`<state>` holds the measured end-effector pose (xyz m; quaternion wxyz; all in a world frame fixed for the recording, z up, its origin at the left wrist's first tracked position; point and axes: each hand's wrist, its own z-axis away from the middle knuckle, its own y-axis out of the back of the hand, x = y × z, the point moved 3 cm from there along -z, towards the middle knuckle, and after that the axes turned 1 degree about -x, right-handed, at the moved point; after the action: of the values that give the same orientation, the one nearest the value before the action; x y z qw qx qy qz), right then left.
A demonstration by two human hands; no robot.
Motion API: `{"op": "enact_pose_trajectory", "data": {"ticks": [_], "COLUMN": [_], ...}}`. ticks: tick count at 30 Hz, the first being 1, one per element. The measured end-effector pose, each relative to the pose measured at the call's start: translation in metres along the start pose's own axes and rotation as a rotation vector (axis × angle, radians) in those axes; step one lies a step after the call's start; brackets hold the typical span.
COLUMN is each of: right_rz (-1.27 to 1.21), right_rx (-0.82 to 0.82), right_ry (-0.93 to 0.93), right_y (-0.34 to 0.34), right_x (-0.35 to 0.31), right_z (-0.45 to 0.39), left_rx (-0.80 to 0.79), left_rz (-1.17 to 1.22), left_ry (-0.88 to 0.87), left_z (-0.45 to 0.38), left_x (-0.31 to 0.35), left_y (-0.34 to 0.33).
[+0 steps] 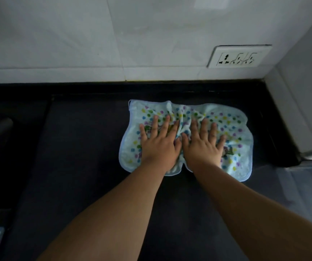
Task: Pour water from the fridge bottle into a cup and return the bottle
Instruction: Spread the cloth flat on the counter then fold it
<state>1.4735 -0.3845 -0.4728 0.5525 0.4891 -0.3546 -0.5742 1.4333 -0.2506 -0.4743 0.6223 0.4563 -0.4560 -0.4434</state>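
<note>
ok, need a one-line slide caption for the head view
Left hand and right hand pressed flat, side by side, on a crumpled pale-blue polka-dot cloth on a dark countertop.

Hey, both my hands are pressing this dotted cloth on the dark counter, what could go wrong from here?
1. The cloth is bunched between your left hand and right hand, so pushing further may only ridge it up rather than wipe.
2. The wall socket sits low behind the counter; if the cloth is wet, keep it away from there.
3. No bottle or cup is in view, so the pouring cannot be checked from here.
</note>
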Motion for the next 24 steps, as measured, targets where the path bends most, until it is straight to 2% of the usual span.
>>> {"op": "enact_pose_trajectory", "data": {"ticks": [2,6,10,15,21,24], "right_rz": [0.010,0.018,0.032,0.007,-0.028,-0.019], "right_rx": [-0.010,-0.048,-0.070,-0.106,0.029,0.040], "right_ry": [0.077,0.265,0.376,0.401,0.159,0.064], "right_y": [-0.006,-0.016,-0.030,-0.028,-0.035,-0.037], "right_x": [-0.022,-0.065,-0.086,-0.054,0.041,0.074], "right_z": [0.007,0.025,0.067,0.108,0.162,0.176], "left_rx": [-0.001,-0.003,-0.020,0.032,0.077,0.059], "left_rz": [-0.013,-0.002,-0.012,-0.033,-0.004,0.009], "left_ry": [0.017,0.274,0.363,0.304,0.088,0.015], "left_z": [0.009,0.041,0.080,0.136,0.182,0.183], "left_x": [-0.026,-0.099,-0.109,-0.068,0.027,0.043], "left_y": [0.002,0.008,0.004,-0.013,-0.033,-0.035]}}
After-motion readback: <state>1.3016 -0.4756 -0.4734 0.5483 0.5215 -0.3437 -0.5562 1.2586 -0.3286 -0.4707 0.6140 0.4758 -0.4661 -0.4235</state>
